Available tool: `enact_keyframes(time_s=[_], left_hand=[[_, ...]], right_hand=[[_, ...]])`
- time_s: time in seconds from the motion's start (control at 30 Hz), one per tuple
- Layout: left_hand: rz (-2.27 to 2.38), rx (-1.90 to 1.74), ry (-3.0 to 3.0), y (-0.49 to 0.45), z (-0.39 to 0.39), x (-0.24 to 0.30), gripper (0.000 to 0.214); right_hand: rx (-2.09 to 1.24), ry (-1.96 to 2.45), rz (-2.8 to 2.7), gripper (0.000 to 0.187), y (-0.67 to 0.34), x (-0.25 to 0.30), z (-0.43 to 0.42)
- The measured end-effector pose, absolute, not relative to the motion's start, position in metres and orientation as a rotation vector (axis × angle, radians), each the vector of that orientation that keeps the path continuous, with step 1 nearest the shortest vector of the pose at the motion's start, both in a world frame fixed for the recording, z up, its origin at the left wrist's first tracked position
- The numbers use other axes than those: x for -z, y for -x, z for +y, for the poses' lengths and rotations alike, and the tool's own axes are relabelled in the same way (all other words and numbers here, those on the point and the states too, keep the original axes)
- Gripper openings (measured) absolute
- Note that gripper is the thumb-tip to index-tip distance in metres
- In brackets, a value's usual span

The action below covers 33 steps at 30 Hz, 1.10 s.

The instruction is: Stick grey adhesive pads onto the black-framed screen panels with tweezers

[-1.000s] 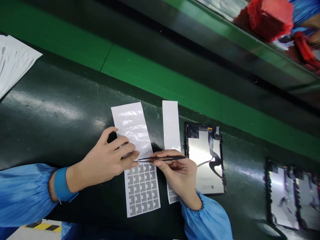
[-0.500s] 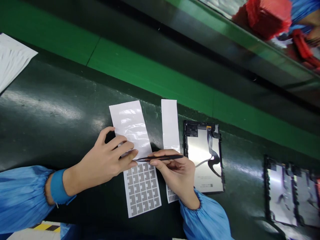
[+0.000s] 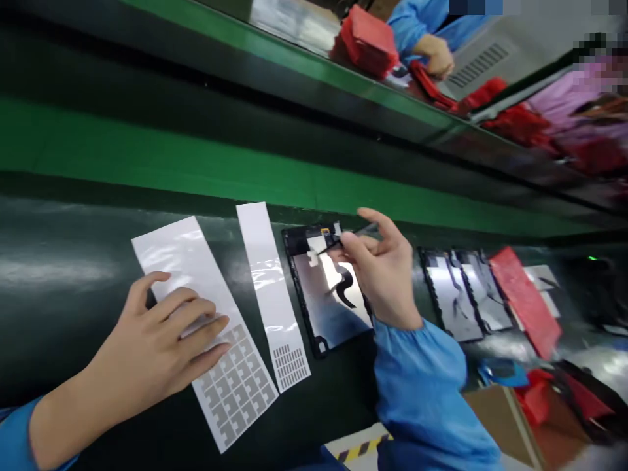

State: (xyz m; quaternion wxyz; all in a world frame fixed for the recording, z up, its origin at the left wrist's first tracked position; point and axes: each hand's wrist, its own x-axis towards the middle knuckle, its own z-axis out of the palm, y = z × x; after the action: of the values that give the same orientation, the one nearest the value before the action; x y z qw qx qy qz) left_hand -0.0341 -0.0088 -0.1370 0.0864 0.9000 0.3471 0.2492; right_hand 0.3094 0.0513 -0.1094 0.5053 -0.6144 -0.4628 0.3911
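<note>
My left hand (image 3: 161, 337) lies with its fingers spread on a white sticker sheet (image 3: 179, 245), whose lower half carries rows of grey notched stickers. In my right hand (image 3: 387, 271) is a pair of dark tweezers (image 3: 366, 230), held in a pinch. A small pale notched sticker (image 3: 313, 258) shows at the tweezers' tips, over the upper part of a display panel (image 3: 314, 304). Whether it touches the panel I cannot tell. The panel has a black frame and a black flex cable (image 3: 346, 284); my right hand covers its right upper side.
Between sheet and panel lies a narrower sticker strip (image 3: 260, 245) with small grey bars. To the right are more display panels (image 3: 454, 307) and a red pouch (image 3: 524, 297). Behind a raised green ledge (image 3: 275, 173), a co-worker's hand (image 3: 434, 55) is near red packets (image 3: 367, 42).
My right hand has carried the tweezers from the sticker sheet rightward to the panel, a sticker now at the tips. My left hand stays on the sheet. The view has swung right.
</note>
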Motion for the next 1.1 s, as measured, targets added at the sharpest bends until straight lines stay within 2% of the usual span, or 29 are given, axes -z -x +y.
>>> enact_keyframes(time_s=[0.1,0.3,0.63,1.1], left_hand=[[0.866,-0.725,-2.793,-0.006,0.015,0.134,0.022],[0.762,-0.668,-2.935,-0.063,0.049,0.150,0.030],[0.764,-0.605,-2.824,-0.067,0.051,0.155,0.022],[0.770,-0.599,-2.800,-0.067,0.048,0.155,0.022]], right_hand=[[-0.977,1.494,-1.151,0.077,-0.326,0.128,0.064],[-0.945,1.458,-1.126,0.063,-0.317,0.151,0.050],[-0.917,1.546,-1.142,0.060,-0.320,0.146,0.049],[-0.895,1.572,-1.147,0.059,-0.316,0.146,0.049]])
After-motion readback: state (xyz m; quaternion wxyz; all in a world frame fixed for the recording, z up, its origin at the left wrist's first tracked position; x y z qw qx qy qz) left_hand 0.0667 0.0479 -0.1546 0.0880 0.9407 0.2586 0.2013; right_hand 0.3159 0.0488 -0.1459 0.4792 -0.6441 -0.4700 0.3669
